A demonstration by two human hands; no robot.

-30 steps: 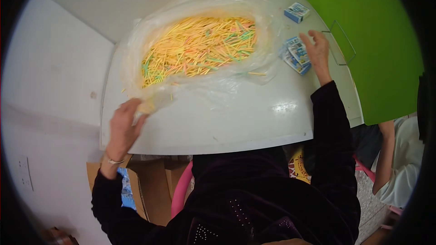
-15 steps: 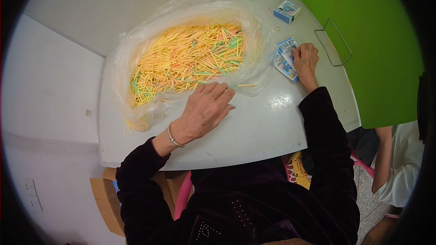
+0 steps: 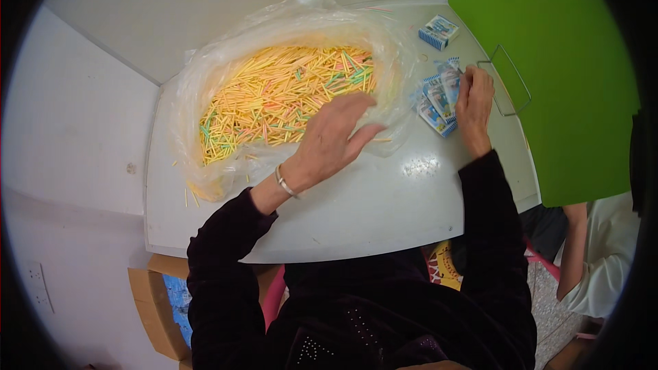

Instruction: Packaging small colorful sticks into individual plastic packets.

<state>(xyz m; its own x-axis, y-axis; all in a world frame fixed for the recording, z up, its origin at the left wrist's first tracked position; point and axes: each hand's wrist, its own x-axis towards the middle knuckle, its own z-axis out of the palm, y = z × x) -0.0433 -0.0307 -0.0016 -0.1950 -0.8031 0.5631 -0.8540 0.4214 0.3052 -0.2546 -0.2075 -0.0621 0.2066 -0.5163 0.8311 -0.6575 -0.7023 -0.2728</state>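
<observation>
A clear plastic bag (image 3: 179, 106) lies wide open on the table, heaped with thin pastel sticks (image 3: 274, 96), mostly yellow with some green and pink. My left hand (image 3: 332, 137) hovers over the bag's near right edge, fingers stretched out and thumb apart, with nothing seen in it. At the right, my right hand (image 3: 476, 106) pinches the edge of a small blue and white packet (image 3: 450, 81). That packet overlaps other similar flat packets (image 3: 432, 113) fanned out beside the hand. The tips of the right fingers are partly hidden.
A small blue and white box (image 3: 439, 31) stands at the far right of the white table (image 3: 384, 212). Next to the green panel (image 3: 555, 96) is a bent wire frame (image 3: 513, 82). An open cardboard carton (image 3: 152, 305) sits below left; another person's arm (image 3: 574, 250) shows at right.
My left hand has moved right and its fingers have stretched out. My right hand has shifted slightly right, and the packets are now more fanned out.
</observation>
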